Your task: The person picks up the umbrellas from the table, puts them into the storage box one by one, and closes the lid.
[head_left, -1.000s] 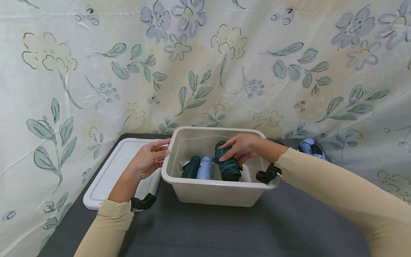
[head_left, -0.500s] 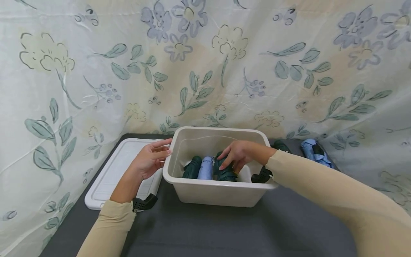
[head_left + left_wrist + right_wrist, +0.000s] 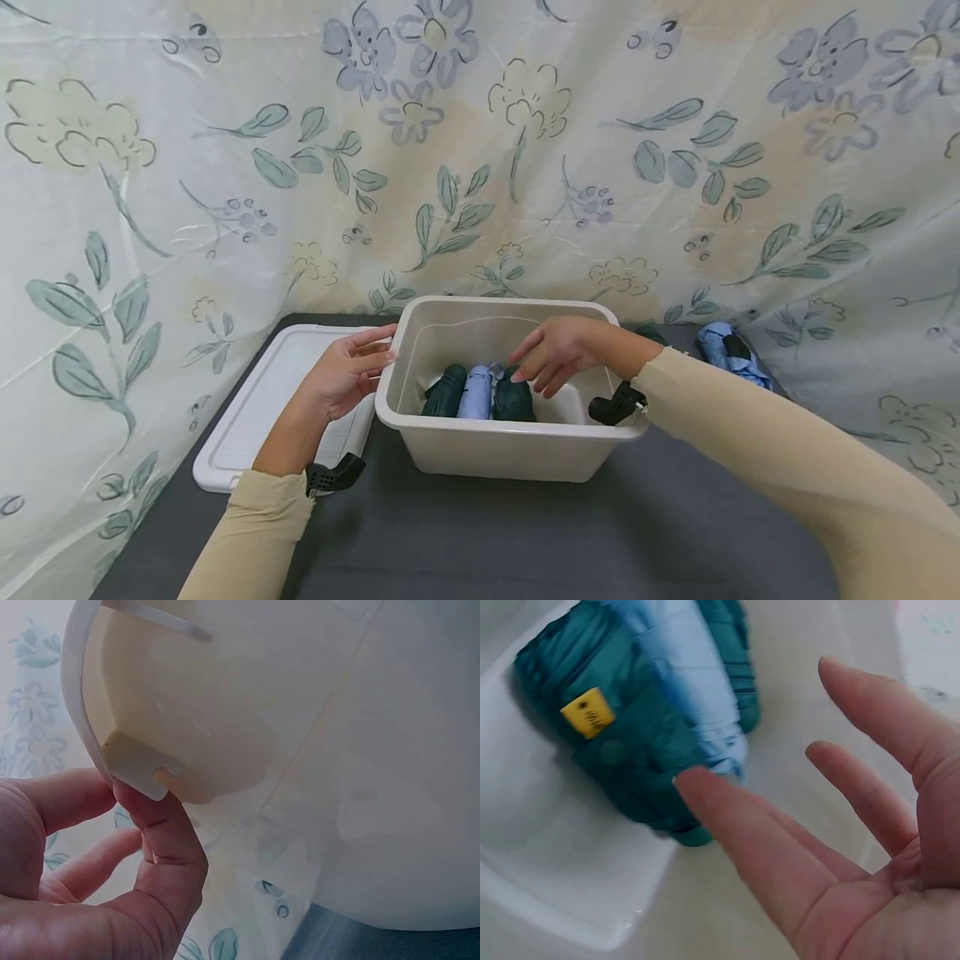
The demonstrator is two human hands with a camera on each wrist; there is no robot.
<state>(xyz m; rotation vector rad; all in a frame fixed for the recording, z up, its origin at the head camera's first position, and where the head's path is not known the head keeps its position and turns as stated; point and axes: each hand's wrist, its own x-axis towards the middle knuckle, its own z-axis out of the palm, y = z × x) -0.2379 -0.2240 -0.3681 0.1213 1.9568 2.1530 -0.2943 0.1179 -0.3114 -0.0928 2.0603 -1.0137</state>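
A cream plastic storage bin (image 3: 495, 454) stands on the table. My left hand (image 3: 341, 375) pinches its left rim between thumb and fingers, and the left wrist view shows this grip close up. Inside lie three folded umbrellas side by side: a dark green umbrella (image 3: 447, 392) at left, a light blue umbrella (image 3: 475, 396) in the middle, and another dark green umbrella (image 3: 513, 400) at right. That right one carries a yellow tag (image 3: 587, 713). Over it hovers my right hand (image 3: 558, 354), fingers spread and holding nothing; one fingertip overlaps the umbrella's end in the right wrist view.
A white lid (image 3: 262, 400) lies left of the bin, partly behind my left forearm. Beyond the right arm, a blue umbrella (image 3: 720, 346) and a dark green bundle (image 3: 651, 333) lie on the dark table (image 3: 487, 542). A floral curtain (image 3: 480, 167) hangs behind.
My right hand has lowered the tagged green umbrella into the bin beside the blue one, let go, and opened slightly above it. The left hand stays on the rim.
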